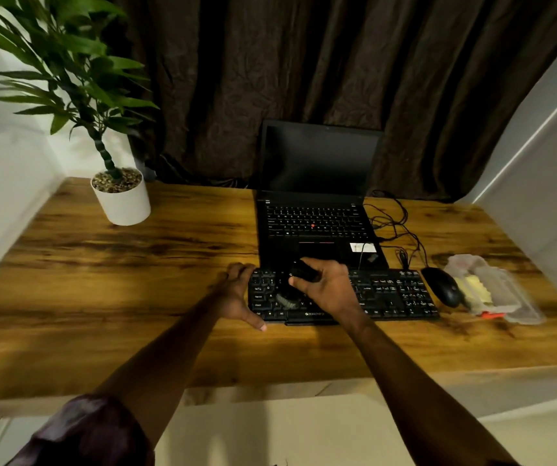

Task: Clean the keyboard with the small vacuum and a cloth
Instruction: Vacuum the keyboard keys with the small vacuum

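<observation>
Head view: I look down at a wooden counter (pixel 135 264) in front of a dark curtain (pixel 337 62).
Keyboard (pixel 394 292): black, flat on the counter, directly in front of an open laptop (pixel 314 210) with a dark screen.
Right hand (pixel 325 285): over the left-centre keys; fingers (pixel 295 281) wrapped round a small black vacuum (pixel 299 275).
Vacuum: tilted, its brush end (pixel 285 301) down on the keys near the lower left rows.
Left hand (pixel 236 297): fingers spread wide, holding nothing, pressed against the keyboard's left edge, thumb along the near corner.
Cloth (pixel 475 290): I read the yellowish item inside a clear plastic pack (pixel 505 294) at the right as a cloth, but cannot be sure; blurred.
Mouse (pixel 441 285): black, between keyboard and pack, just beside both.
Cables (pixel 394 223): black, looped on the counter right of the laptop.
Plant pot (pixel 122 201): white, far left corner, well apart from the keyboard.
</observation>
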`<state>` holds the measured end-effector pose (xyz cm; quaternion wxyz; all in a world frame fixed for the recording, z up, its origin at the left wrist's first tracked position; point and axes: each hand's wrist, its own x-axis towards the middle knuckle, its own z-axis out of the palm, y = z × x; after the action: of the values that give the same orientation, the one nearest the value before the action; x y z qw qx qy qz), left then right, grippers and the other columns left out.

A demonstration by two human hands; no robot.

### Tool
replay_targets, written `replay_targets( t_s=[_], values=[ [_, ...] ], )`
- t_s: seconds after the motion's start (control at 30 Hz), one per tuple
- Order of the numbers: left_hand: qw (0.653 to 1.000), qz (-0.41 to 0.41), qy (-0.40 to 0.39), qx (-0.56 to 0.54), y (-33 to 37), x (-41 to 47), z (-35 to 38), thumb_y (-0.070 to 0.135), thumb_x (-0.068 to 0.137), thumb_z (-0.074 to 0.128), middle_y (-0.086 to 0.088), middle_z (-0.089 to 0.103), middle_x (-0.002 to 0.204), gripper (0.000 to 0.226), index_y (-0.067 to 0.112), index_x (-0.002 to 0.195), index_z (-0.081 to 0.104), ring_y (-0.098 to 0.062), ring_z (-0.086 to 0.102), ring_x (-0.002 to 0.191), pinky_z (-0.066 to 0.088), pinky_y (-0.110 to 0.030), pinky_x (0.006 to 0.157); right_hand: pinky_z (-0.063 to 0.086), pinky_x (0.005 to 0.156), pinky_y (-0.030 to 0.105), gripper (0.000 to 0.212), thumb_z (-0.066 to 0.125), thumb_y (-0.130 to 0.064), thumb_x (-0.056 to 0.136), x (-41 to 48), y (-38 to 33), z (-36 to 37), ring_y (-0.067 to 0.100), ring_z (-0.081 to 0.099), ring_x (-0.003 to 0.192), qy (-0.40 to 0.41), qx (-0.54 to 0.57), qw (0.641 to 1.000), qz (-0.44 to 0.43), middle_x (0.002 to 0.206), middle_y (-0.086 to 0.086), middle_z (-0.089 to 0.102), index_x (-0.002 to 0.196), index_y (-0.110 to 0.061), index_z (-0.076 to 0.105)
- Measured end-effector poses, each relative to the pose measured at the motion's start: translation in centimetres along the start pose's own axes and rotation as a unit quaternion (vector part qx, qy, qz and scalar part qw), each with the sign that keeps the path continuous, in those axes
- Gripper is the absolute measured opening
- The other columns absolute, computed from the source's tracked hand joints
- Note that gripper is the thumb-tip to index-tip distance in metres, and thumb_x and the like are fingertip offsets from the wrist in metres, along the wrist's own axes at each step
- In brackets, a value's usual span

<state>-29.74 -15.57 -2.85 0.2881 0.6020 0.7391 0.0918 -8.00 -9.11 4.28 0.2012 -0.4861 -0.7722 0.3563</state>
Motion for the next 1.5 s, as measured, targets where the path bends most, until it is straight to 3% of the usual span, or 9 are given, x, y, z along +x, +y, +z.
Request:
replay_targets(
  t_s=[0.1,0.33,0.5,0.6,0.83,0.97,1.27,1.4,1.5],
  values=[
    [1.000,0.004,0.001,0.011,-0.1,0.0,0.1,0.065,0.039,0.090,0.001,0.009,0.157,0.150,0.031,0.156,0.003,-0.032,0.018,0.143,0.034,-0.046,0.112,0.046,0.087,0.006,0.059,0.081,-0.022,0.080,-0.2,1.2,-1.8,0.001,0.062,0.099,0.034,-0.005,0.999,0.033,0.127,0.003,0.065,0.132,-0.008,0.059],
    [1.000,0.002,0.006,0.029,0.0,0.2,0.1,0.066,0.039,0.089,0.003,0.010,0.156,0.148,0.032,0.155,0.004,-0.029,0.019,0.141,0.035,-0.043,0.111,0.051,0.095,0.022,0.055,0.082,-0.023,0.079,0.1,4.0,-4.7,0.012,0.066,0.105,0.122,-0.022,0.989,0.076,0.121,0.008,0.070,0.128,-0.006,0.063],
    [1.000,0.003,0.007,0.029,-0.2,0.3,0.1,0.069,0.036,0.087,0.002,0.013,0.154,0.148,0.032,0.154,0.005,-0.029,0.022,0.139,0.036,-0.043,0.110,0.048,0.105,0.032,0.056,0.080,-0.025,0.081,0.6,2.5,-2.7,0.017,0.060,0.120,0.113,-0.025,0.991,0.065,0.130,0.007,0.064,0.131,-0.010,0.060],
    [1.000,0.008,0.011,0.026,-0.4,0.3,0.2,0.071,0.033,0.085,0.002,0.015,0.153,0.148,0.034,0.153,0.006,-0.029,0.023,0.138,0.037,-0.044,0.109,0.041,0.102,0.019,0.058,0.080,-0.025,0.082,1.0,1.0,-0.5,0.016,0.059,0.122,0.097,-0.031,0.994,0.037,0.133,0.006,0.062,0.133,-0.009,0.058],
    [0.999,0.002,0.012,0.040,-0.3,0.3,0.2,0.072,0.034,0.084,0.004,0.015,0.152,0.148,0.033,0.153,0.005,-0.027,0.023,0.138,0.037,-0.043,0.109,0.040,0.096,0.008,0.057,0.084,-0.026,0.077,1.9,-2.4,3.4,0.006,0.060,0.113,0.085,-0.003,0.996,0.010,0.126,0.005,0.068,0.127,-0.008,0.064],
    [0.998,-0.006,0.007,0.055,-0.2,0.2,0.2,0.073,0.038,0.083,0.002,0.010,0.156,0.150,0.031,0.155,0.001,-0.029,0.019,0.141,0.034,-0.046,0.112,0.047,0.101,0.019,0.058,0.085,-0.025,0.075,2.2,-3.8,4.7,0.013,0.063,0.115,0.090,0.036,0.995,0.007,0.125,0.009,0.067,0.126,-0.004,0.065],
    [0.999,-0.002,0.004,0.047,-0.2,0.1,-0.1,0.070,0.039,0.086,0.001,0.010,0.157,0.146,0.033,0.154,0.005,-0.029,0.019,0.142,0.033,-0.047,0.112,0.059,0.086,0.028,0.044,0.085,-0.023,0.076,0.9,-1.9,3.2,0.006,0.071,0.087,0.136,0.079,0.986,0.060,0.098,-0.007,0.071,0.116,-0.010,0.070],
    [0.999,0.008,0.003,0.048,-0.1,0.1,0.0,0.072,0.040,0.085,0.001,0.012,0.155,0.146,0.031,0.155,0.005,-0.030,0.020,0.142,0.034,-0.047,0.112,0.050,0.078,0.005,0.041,0.085,-0.021,0.076,-0.6,0.1,1.5,0.004,0.067,0.085,0.175,0.073,0.978,0.082,0.101,-0.004,0.072,0.112,-0.008,0.072],
    [0.999,0.007,0.002,0.051,-0.1,0.1,-0.1,0.073,0.038,0.085,0.000,0.013,0.155,0.148,0.031,0.155,0.004,-0.030,0.021,0.142,0.035,-0.046,0.112,0.047,0.072,0.001,0.035,0.086,-0.023,0.075,-1.4,1.5,0.4,0.005,0.069,0.082,0.200,0.060,0.974,0.088,0.095,-0.005,0.073,0.106,-0.011,0.075]
  ],
)
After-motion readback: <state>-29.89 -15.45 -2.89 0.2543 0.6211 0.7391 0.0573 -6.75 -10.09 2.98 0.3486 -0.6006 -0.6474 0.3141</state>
